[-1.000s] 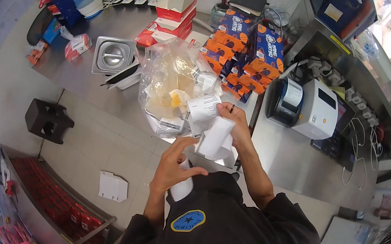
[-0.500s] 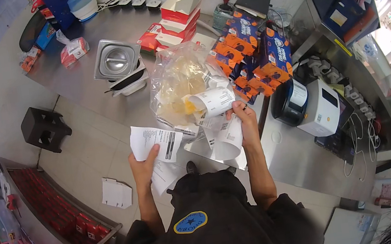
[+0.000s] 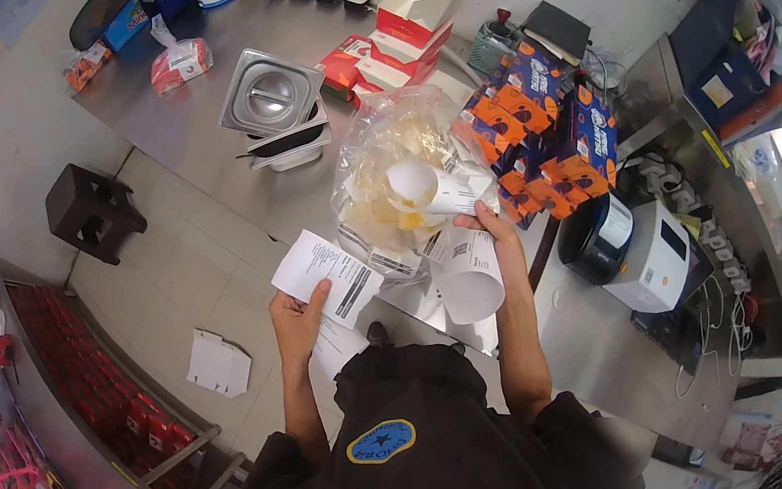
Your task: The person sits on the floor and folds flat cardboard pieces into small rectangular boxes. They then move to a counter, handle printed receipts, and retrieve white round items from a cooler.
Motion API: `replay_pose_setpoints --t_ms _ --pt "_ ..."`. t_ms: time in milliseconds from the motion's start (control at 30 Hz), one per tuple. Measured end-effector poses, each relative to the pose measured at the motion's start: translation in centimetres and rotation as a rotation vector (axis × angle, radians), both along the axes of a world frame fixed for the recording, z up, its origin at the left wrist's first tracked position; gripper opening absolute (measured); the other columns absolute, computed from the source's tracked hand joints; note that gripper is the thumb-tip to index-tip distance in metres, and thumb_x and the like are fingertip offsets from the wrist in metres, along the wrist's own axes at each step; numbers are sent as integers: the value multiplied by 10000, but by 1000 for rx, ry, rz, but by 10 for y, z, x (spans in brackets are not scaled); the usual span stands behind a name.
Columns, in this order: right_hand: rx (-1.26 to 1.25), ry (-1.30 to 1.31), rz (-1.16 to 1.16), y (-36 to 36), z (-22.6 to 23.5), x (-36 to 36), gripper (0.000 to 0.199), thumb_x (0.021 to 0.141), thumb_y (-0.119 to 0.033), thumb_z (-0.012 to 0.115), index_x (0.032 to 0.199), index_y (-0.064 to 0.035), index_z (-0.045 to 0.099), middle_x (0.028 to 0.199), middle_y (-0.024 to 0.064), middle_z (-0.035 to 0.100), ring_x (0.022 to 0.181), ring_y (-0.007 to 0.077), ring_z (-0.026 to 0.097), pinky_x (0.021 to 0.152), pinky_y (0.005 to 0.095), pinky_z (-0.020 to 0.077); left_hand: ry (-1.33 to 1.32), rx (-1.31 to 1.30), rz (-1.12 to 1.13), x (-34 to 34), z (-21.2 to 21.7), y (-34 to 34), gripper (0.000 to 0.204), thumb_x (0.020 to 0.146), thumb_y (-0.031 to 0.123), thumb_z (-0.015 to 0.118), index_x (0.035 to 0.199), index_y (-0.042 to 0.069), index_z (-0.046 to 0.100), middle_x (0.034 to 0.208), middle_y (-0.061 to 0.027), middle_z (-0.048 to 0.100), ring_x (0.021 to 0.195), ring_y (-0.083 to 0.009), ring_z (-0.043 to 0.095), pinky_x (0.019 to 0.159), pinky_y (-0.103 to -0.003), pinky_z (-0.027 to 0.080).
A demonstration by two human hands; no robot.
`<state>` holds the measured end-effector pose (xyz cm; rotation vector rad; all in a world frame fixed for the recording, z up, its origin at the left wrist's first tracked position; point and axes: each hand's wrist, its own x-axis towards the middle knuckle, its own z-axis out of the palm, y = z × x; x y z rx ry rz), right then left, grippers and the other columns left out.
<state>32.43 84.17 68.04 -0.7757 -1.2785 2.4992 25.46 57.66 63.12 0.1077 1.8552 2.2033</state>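
Between the thumb and fingers of my left hand (image 3: 304, 320) is a white printed receipt (image 3: 326, 272), held out flat. Its lower part hangs below the hand. My right hand (image 3: 500, 240) grips another long paper receipt (image 3: 468, 273) whose ends curl into loops, one over the bag and one lower down. Just beyond both hands a clear plastic bag (image 3: 379, 160) rests on the steel table; yellowish contents and more paper show through it. The far receipt loop lies in front of part of the bag.
On the steel table (image 3: 181, 124) stand lidded metal pans (image 3: 269, 93), open red-and-white boxes (image 3: 383, 53) and stacked blue-orange boxes (image 3: 547, 135). To the right are a white label printer (image 3: 651, 261) and cables. A black stool (image 3: 93, 210) and a flat white carton (image 3: 218, 361) are on the floor.
My view has turned, so the table and its items sit further right and the pans higher. Both hands keep hold of the receipts; the far loop's open end now faces up more.
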Motion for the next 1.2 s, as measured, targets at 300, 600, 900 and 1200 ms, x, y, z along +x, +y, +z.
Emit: replay_pose_setpoints --t_ms 300,600,900,1200 --pt "-336 67 143 6 -2 -4 267 896 -231 550 996 12 595 787 98 670 571 147 620 494 269 511 33 12 15 -5 0 5 236 831 70 657 1009 -67 583 889 -95 664 734 -99 625 626 -217 495" --pt "715 119 -60 -6 -13 -5 111 810 -95 674 809 5 624 763 31 638 699 62 553 649 208 432 44 24 32 -5 2 12 227 836 57 647 1016 -66 583 901 -102 662 748 -105 627 635 -222 500" --pt "862 290 -997 -16 -6 -84 468 754 53 431 1218 16 384 1116 127 467 1016 207 494 887 341 410 27 -9 82 -8 4 13 257 844 75 644 1037 -76 568 912 -105 658 752 -106 625 636 -224 500" --pt "1665 -34 132 30 -148 -138 240 814 -120 514 1000 29 543 909 253 577 813 391 574 707 487 452 31 42 72 -6 9 4 268 846 80 642 1048 -78 565 921 -102 659 769 -112 626 653 -233 507"
